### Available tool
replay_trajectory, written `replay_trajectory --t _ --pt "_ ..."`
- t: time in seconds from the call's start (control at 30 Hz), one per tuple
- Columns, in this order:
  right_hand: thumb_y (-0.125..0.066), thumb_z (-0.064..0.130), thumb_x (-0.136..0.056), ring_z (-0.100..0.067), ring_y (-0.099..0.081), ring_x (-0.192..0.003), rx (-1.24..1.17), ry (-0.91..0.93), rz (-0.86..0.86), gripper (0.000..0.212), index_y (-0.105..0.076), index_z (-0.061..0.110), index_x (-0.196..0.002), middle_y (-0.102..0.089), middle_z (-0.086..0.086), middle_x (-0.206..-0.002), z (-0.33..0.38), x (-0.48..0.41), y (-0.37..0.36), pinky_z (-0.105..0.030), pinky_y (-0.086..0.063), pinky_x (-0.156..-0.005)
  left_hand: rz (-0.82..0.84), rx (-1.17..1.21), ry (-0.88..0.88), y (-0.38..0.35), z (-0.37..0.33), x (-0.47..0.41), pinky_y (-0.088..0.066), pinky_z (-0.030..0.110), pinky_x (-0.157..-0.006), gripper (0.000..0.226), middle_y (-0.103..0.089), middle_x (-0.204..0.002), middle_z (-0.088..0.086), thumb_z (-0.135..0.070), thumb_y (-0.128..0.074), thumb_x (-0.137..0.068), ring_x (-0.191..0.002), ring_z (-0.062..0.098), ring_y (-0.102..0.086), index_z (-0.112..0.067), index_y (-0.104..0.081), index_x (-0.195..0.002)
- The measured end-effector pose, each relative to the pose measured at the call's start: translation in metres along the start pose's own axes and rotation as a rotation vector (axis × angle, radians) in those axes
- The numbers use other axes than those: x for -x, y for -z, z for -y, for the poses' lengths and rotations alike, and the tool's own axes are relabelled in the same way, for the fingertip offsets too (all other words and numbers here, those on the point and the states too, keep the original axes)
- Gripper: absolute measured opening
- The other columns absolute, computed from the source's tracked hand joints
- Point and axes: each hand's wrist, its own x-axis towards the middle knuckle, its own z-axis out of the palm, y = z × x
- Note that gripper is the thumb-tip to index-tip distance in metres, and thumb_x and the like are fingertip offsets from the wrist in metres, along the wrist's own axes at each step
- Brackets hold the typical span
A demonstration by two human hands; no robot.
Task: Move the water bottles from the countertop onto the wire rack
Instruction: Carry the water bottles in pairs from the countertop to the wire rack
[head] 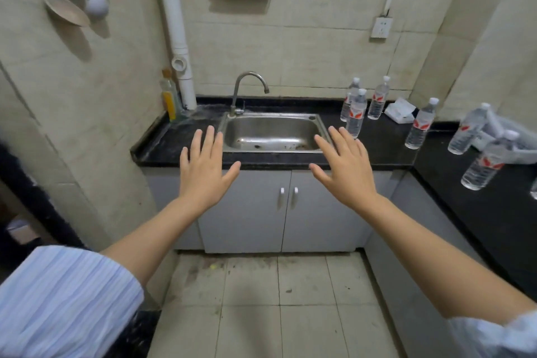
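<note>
Several water bottles [421,125] stand on the countertop [386,150]; left hand [203,174], right hand [347,176] outspread.

Rightmost bottle [534,189] mostly off-frame.

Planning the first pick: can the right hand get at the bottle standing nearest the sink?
Probably yes: the right hand is open and empty, and that bottle stands upright just past its fingertips, nothing between them.

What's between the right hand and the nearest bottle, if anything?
Nothing visible. The right hand is open in the air in front of the sink. The nearest bottle stands upright on the countertop just beyond it, right of the sink, with nothing in the gap.
</note>
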Motion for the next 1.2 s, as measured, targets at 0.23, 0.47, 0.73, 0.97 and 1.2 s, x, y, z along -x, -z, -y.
replay_trajectory --t 0.23,0.47,0.73,0.97,1.2 --pt "-0.054 0.035 -0.08 -0.039 -0.039 -0.132 0.166 -0.157 -0.044 0.054 -0.05 0.011 -0.129 -0.047 -0.021 -0.138 -0.044 -0.058 -0.027 -0.055 -0.031 -0.105 0.096 0.092 -0.203 -0.051 -0.019 -0.12 -0.003 0.044 -0.117 0.069 0.0 -0.158 0.005 -0.046 -0.034 -0.093 -0.146 0.022 0.007 -0.013 -0.009 -0.147" --pt "-0.058 0.036 -0.077 -0.039 -0.046 -0.126 0.341 -0.319 -0.059 0.054 -0.054 0.012 -0.125 -0.052 -0.02 -0.133 -0.143 -0.089 -0.035 -0.055 -0.037 -0.099 0.162 0.18 -0.386 -0.119 -0.107 -0.216 -0.003 0.045 -0.117 0.069 0.003 -0.159 0.003 -0.047 -0.033 -0.092 -0.146 0.021 0.008 -0.014 -0.008 -0.147" --pt "-0.064 0.038 -0.072 -0.039 -0.055 -0.117 0.374 -0.412 -0.036 0.054 -0.059 0.012 -0.119 -0.059 -0.021 -0.125 -0.254 -0.147 -0.064 -0.053 -0.046 -0.091 0.188 0.229 -0.408 -0.171 -0.19 -0.32 0.001 0.041 -0.117 0.069 0.008 -0.158 0.001 -0.048 -0.032 -0.093 -0.145 0.018 0.012 -0.016 -0.004 -0.147" --pt "-0.067 0.039 -0.067 -0.037 -0.06 -0.112 0.335 -0.425 0.052 0.055 -0.062 0.012 -0.115 -0.063 -0.019 -0.119 -0.323 -0.191 -0.112 -0.049 -0.051 -0.085 0.247 0.294 -0.377 -0.235 -0.225 -0.38 0.002 0.039 -0.118 0.069 0.009 -0.158 -0.001 -0.048 -0.032 -0.093 -0.145 0.016 0.013 -0.018 -0.003 -0.147" --pt "-0.063 0.043 -0.067 -0.035 -0.06 -0.111 0.357 -0.468 0.111 0.056 -0.061 0.015 -0.115 -0.064 -0.017 -0.118 -0.407 -0.245 -0.16 -0.046 -0.051 -0.085 0.278 0.43 -0.261 -0.32 -0.256 -0.452 -0.004 0.04 -0.118 0.069 0.003 -0.158 -0.002 -0.047 -0.036 -0.092 -0.145 0.016 0.009 -0.017 -0.006 -0.147"
